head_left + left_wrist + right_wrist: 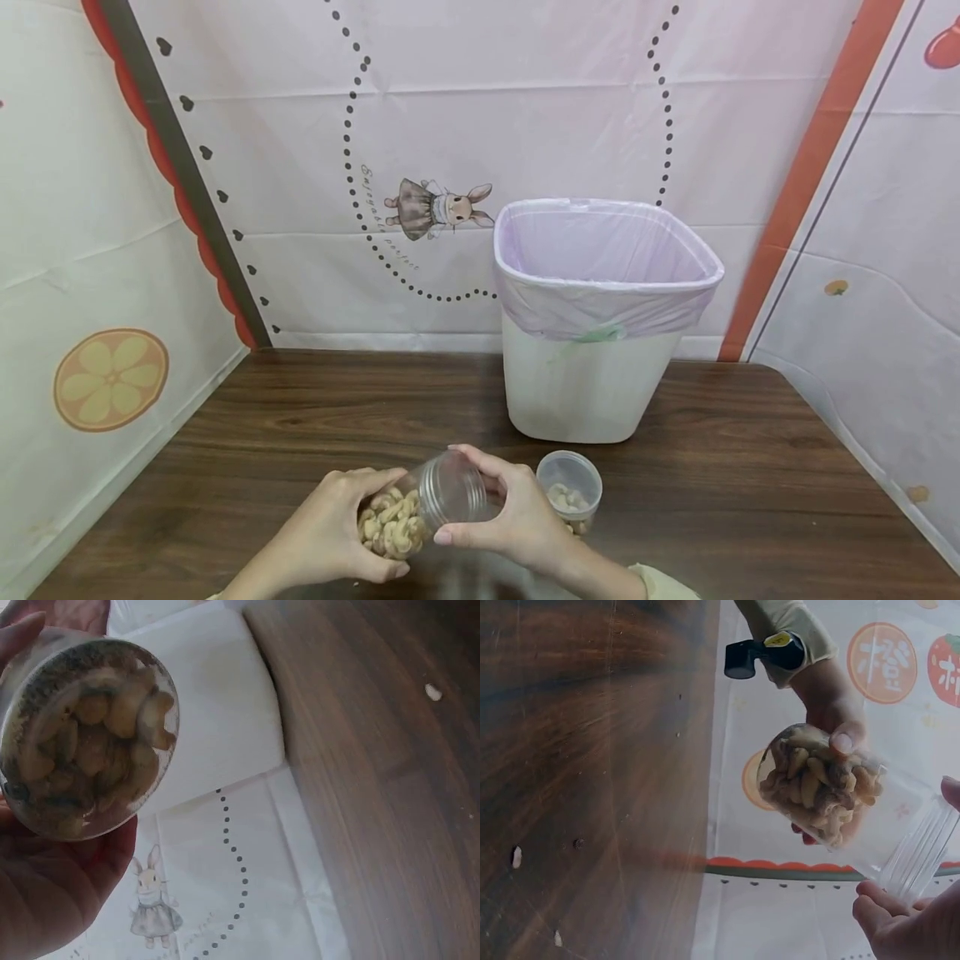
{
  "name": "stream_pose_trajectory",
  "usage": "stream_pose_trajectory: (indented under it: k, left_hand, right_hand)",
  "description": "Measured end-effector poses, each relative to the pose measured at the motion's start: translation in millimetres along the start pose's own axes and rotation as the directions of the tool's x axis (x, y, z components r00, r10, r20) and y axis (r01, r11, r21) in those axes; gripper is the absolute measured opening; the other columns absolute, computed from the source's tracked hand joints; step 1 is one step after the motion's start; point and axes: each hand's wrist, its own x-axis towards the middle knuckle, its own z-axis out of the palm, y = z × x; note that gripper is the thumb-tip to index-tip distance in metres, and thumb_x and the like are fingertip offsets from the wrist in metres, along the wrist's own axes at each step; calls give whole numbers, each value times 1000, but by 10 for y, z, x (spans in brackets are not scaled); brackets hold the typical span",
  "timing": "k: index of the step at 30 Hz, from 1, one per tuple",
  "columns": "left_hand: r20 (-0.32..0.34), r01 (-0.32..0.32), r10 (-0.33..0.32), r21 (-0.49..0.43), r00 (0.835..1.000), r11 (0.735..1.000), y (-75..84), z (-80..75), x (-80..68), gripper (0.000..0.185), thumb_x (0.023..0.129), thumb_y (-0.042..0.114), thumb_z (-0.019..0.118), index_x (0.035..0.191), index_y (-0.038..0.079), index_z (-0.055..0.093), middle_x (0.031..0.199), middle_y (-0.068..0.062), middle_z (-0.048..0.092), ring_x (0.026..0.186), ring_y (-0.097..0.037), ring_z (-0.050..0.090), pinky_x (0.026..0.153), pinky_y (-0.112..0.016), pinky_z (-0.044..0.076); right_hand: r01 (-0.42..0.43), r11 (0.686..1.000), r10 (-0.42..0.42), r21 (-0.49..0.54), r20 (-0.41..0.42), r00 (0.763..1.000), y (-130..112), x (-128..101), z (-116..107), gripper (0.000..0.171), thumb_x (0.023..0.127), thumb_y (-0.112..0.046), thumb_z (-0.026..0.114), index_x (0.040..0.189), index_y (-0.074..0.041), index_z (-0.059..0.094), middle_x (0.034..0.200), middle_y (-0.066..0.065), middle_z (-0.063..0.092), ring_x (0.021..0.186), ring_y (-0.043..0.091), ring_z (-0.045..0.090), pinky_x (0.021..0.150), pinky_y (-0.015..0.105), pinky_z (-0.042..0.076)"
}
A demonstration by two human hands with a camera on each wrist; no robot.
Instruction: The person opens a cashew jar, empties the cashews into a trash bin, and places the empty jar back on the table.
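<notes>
Pale printed cloth [525, 125] behind and at both sides, rabbit figure and dotted lines on it. Dark wood-grain table [375, 400] below. White bin [577, 383] at the rear, right of centre: upright, squarish mouth, thin lilac liner [600, 312] folded down over the rim, green mark on the front.

Left hand [337, 525]: curled round the body of the jar [422, 504], firm hold. Right hand [517, 504]: half-closed, thumb and fingers spread across the ribbed collar [432, 493], touching both sides.

Re jar: looks clear, round, smooth-walled. Held above the table in front of the bin, tilted, base to the left, collar up to the right. Contains cashews [393, 525], pale tan, curved, bunched at the base end. Can't tell if lidded.

Just beside the right hand, on the table: smaller-looking clear tub [567, 468], upright, more cashews inside.

Smallest: pale bits [517, 857] scattered on the wood.
</notes>
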Motion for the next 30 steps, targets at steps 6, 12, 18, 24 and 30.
stream_pose_trajectory:
  k: [6,12,18,24,30]
  left_hand:
    - [126,-12,34,-170,991,985,-28,-34,1,60,58,31,83,112,18,60,86,13,62,69,1,56,57,-20,48]
    - [204,-40,101,-286,974,958,-54,-48,1,54,61,25,82,110,23,59,83,14,62,66,1,56,54,-20,48]
    - [202,-39,102,-297,974,954,-40,-45,2,53,62,25,82,110,22,58,84,14,63,67,0,57,54,-21,48]
    - [134,-53,83,-211,988,976,15,-24,13,55,59,29,83,108,23,58,81,15,60,67,2,55,54,-19,47]
    - [45,10,-9,-34,999,999,71,-17,18,64,54,37,84,108,12,62,87,14,60,72,2,53,60,-19,47]
  right_hand:
    - [49,999,-49,2,86,995,-22,6,-49,72,70,-15,77,133,-5,43,126,8,54,104,13,58,86,22,46]
    - [140,990,-142,20,158,977,-12,16,-83,72,71,-13,76,133,-1,41,133,8,49,116,15,50,93,24,41]
    - [187,976,-205,110,189,960,4,16,-88,79,71,-4,75,139,-3,34,133,11,48,121,20,45,97,25,38]
    - [123,984,-143,132,152,978,0,2,-84,85,69,-4,77,141,-5,30,133,12,48,119,19,48,95,25,39]
    - [17,1000,-18,20,67,998,-7,-23,-78,80,72,-16,76,139,-3,34,130,13,50,114,21,52,91,28,43]
